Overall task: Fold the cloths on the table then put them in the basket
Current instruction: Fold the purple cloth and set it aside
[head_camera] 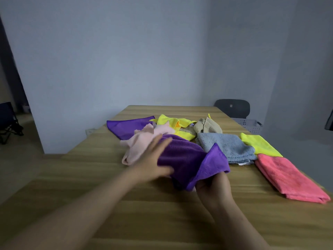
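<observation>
A purple cloth (187, 157) lies bunched in the middle of the wooden table (162, 213). My left hand (153, 159) rests flat on its left part, fingers straight, thumb along its near edge. My right hand (212, 188) grips the cloth's near right corner from below. A pale pink cloth (140, 141) lies crumpled just behind my left hand. Further back lie a second purple cloth (126, 127), a yellow cloth (174, 123) and a beige cloth (207, 126). A grey-blue cloth (227, 147) lies to the right. The grey basket (250, 124) stands past the table's far right edge.
A folded yellow-green cloth (259, 145) and a folded coral cloth (288, 177) lie along the table's right side. A dark chair (232, 107) stands behind the basket. Another dark chair (9, 121) stands on the floor at far left. A grey wall rises behind the table.
</observation>
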Available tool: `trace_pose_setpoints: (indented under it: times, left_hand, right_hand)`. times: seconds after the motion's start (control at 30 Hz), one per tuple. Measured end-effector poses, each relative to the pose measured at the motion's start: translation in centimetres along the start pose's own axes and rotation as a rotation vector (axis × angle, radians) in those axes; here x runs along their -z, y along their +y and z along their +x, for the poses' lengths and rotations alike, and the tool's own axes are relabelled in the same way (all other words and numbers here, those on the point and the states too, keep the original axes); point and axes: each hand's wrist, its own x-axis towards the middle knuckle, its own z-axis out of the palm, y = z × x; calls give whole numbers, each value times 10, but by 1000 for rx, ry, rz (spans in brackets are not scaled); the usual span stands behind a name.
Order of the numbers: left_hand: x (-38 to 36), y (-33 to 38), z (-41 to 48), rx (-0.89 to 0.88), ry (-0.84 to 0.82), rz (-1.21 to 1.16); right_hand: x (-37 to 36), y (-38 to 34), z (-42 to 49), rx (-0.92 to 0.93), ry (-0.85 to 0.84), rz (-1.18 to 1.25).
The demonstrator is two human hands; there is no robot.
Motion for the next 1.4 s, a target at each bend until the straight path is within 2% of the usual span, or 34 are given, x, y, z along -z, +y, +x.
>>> trace_pose_setpoints:
  times: [0.07,0.13,0.3,0.43,0.6,0.67,0.73,0.8,0.87,0.93,1.03,1.13,1.2,1.27,1.4]
  left_hand:
    - [-19,6,-28,-144,-88,1]
    - [-32,12,-47,-130,-86,22]
    - [-42,20,-59,-16,220,-258]
    - [-45,21,-67,-23,202,-300]
    - [-43,22,-70,-1,466,-391]
    - [-35,26,-77,114,451,-601]
    - [-27,31,-85,161,314,-757]
    - [-27,33,-93,109,113,-705]
    - [-32,37,-98,89,0,-567]
    - [-39,35,-98,92,88,-434]
    - [-40,25,-94,188,298,-505]
    - [-37,22,-92,317,344,-644]
    - [-33,23,-93,312,316,-649]
    - [-22,22,-96,280,296,-554]
    - [23,20,-99,213,412,-158]
  right_hand:
    - [-1,0,-4,8,-68,-5]
    - [-3,3,-9,-3,-127,-19]
    - [-3,13,-26,-45,-279,-183]
    - [10,20,-30,-24,-240,-461]
    - [15,22,-31,55,-202,-582]
    - [18,24,-31,80,-224,-672]
    - [20,26,-34,95,-237,-736]
    - [19,27,-39,101,-233,-761]
    - [19,27,-43,150,-231,-816]
    - [19,29,-48,233,-206,-917]
    - [21,29,-55,321,-189,-1062]
    - [23,28,-59,375,-175,-1198]
    - [23,28,-61,420,-179,-1283]
    - [24,30,-60,488,-157,-1409]
    - [27,28,-60,598,1,-1691]
